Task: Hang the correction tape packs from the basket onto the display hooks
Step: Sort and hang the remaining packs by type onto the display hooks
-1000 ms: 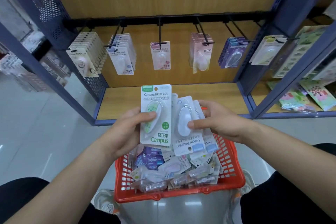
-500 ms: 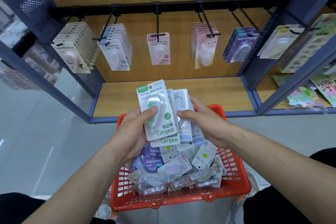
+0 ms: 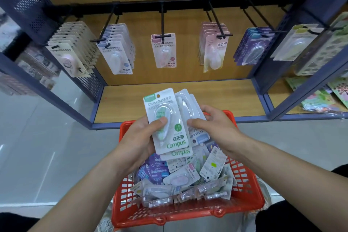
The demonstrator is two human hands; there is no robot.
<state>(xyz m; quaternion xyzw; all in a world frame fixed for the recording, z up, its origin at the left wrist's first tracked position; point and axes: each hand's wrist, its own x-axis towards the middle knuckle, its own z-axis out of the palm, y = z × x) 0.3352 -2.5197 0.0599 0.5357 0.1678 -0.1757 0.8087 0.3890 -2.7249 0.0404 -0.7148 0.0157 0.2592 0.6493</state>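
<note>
left hand grips green pack | right hand pinches packs behind | above basket

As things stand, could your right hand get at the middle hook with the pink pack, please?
Probably yes. The right hand grips a stack of packs over the basket, and only open space above the shelf lies between it and the middle hook, though distance is hard to judge.

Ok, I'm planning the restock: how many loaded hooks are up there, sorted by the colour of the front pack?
Beige stack: 1
Blue stack: 1
Pink, the centre pack and the pink stack: 2
Purple stack: 1
Yellow-green stack: 1
Total: 6 hooks
</note>
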